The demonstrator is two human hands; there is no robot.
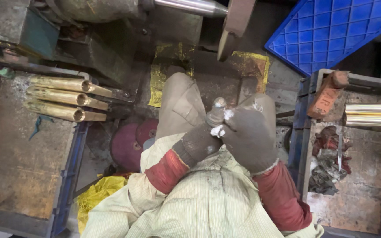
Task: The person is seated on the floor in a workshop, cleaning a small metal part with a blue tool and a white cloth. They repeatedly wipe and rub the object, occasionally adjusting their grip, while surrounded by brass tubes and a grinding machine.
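Both my hands wear worn grey knit gloves and meet over my lap. My left hand (198,142) is closed around a small metal part (219,104) whose shiny rounded tip sticks up above the fingers. My right hand (250,137) is wrapped over the left from the right side, its frayed white fingertips pressed against the same part. Red sleeves and a pale striped shirt fill the lower middle.
Three brass tubes (62,98) lie on a dirty tray (18,167) at left. More brass bars (372,114) rest on the right tray beside a brick (327,94) and rags (327,165). A blue plastic crate (336,28) is top right, a machine shaft (190,6) above.
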